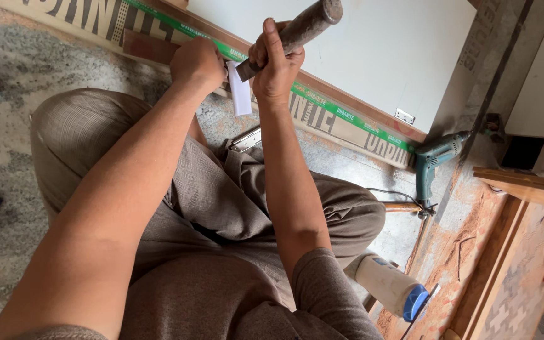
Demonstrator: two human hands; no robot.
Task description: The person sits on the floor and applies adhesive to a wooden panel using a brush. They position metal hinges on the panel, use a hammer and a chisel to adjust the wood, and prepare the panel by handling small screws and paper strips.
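Wooden hammer handle [297, 31] sits gripped in the right hand [276, 66]; the left hand [198, 63] is fisted against the panel edge [322, 104].

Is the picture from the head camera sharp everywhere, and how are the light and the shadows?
Head view: soft, even daylight, without hard shadows or strong glare; the white board is bright but not burnt out. The right hand and the dark, worn hammer handle it grips are slightly blurred; the left hand and the teal electric drill look sharper. The edges show mild wide-angle stretching.
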